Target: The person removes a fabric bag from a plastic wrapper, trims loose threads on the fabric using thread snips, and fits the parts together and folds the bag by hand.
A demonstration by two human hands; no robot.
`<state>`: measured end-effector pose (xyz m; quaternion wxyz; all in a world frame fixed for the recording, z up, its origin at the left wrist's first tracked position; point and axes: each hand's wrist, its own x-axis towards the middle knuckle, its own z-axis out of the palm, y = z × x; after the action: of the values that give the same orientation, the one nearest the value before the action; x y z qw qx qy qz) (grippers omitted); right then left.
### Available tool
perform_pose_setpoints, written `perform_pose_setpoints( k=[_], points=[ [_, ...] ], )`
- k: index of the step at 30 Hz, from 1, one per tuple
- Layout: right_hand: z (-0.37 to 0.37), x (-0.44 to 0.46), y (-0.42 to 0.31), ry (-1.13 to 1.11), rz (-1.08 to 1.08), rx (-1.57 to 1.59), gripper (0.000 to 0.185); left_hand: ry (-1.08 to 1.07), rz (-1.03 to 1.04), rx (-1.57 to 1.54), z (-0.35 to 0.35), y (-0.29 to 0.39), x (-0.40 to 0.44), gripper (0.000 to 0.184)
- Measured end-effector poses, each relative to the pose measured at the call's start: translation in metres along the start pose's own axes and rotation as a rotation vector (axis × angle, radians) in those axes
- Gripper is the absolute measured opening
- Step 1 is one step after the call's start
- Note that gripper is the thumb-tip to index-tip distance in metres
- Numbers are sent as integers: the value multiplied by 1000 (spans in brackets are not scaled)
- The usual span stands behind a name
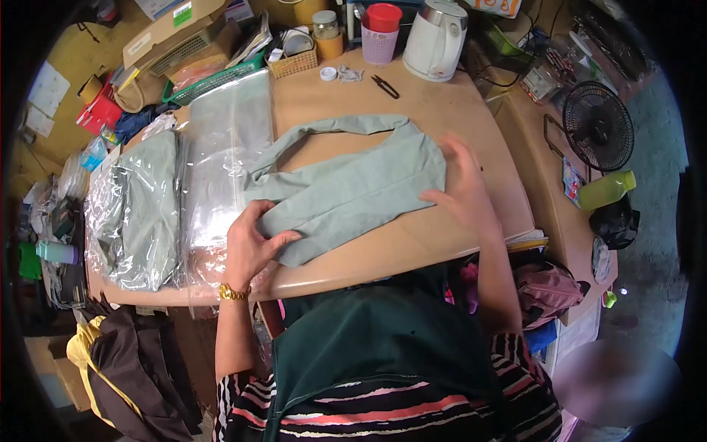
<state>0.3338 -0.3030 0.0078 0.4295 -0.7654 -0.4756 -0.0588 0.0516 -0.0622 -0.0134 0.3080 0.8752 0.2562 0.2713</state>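
Note:
A folded grey-green fabric piece (368, 177) lies on the table, its long strap looped out along the far side. My left hand (252, 247), with a gold-coloured bracelet at the wrist, rests at the fabric's left end. Its thumb and forefinger are spread over the near corner. At the opposite end, my right hand (468, 188) has its fingers apart, the thumb by the fabric's right edge. Flat clear plastic bags (228, 147) lie left of the fabric. Beyond them is a similar grey-green fabric item inside a clear bag (143, 214).
Black thread snips (385, 87) lie toward the back of the table (412, 258). A white electric kettle (436, 40), a pink cup (380, 43) and a small basket (293, 60) stand along the far edge. To the right are a black fan (598, 125) and a yellow-green bottle (607, 190).

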Motion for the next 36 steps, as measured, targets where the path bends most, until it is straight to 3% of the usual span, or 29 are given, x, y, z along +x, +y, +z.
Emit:
perform_pose_setpoints(
  k=[2, 3, 4, 7, 8, 9, 10, 14, 16, 17, 19, 20, 22, 24, 26, 28, 29, 31, 34, 36],
  points=[
    [10, 40, 1, -66, -71, -23, 73, -243, 93, 97, -13, 9, 10, 60],
    [20, 60, 20, -326, -93, 1, 68, -314, 81, 197, -17, 9, 13, 52],
    [23, 73, 21, -585, -118, 21, 63, -304, 78, 201, -20, 5, 13, 52],
    [9, 84, 12, -769, -88, -238, 51, -367, 62, 257, -33, -3, 10, 37],
    [-1, 84, 6, -769, -94, -237, 51, -192, 77, 44, -39, 3, 2, 31],
    [-13, 77, -1, -714, -81, -4, 43, -18, 92, -170, -43, 6, -2, 26],
    [-21, 72, -3, -655, -69, 222, 35, -10, 89, -173, -44, 6, -1, 26],
    [-29, 40, -10, -692, 175, 201, 28, -178, 143, -72, -45, 3, -14, 25],
    [-35, 27, -23, -598, -96, -24, 23, -152, 244, -12, -43, 16, -16, 28],
    [-34, 16, -20, -609, -98, -19, 23, -197, 340, 49, -40, 10, -18, 23],
    [-25, -4, -1, -352, -524, -395, 24, -243, 423, 206, -41, 3, -25, 16],
    [-13, -14, 9, -356, -530, -391, 24, -294, 517, 360, -41, -3, -28, 10],
    [10, -38, 29, -350, -563, -297, 25, -353, 480, 409, -14, -33, -41, 3],
    [20, -54, 44, -361, -508, -327, 25, -328, 517, 357, 3, -43, -48, 17],
    [21, -60, 44, -363, -451, -360, 24, -353, 498, 410, -1, -33, -48, 18],
    [20, -67, 38, -39, -512, -292, 19, -183, 537, 415, -5, -18, -47, 18],
    [19, -72, 38, -30, -505, -294, 19, -186, 509, 427, -4, -15, -47, 22],
    [15, -81, 40, -167, -591, -228, 14, -199, 497, 423, 8, -25, -49, 22],
    [12, -77, 34, -279, -540, -241, 14, -186, 480, 400, 19, -35, -41, 21],
    [6, -71, 48, -215, -458, -201, 17, -279, 379, 317, 12, -32, -31, 18]
  ],
)
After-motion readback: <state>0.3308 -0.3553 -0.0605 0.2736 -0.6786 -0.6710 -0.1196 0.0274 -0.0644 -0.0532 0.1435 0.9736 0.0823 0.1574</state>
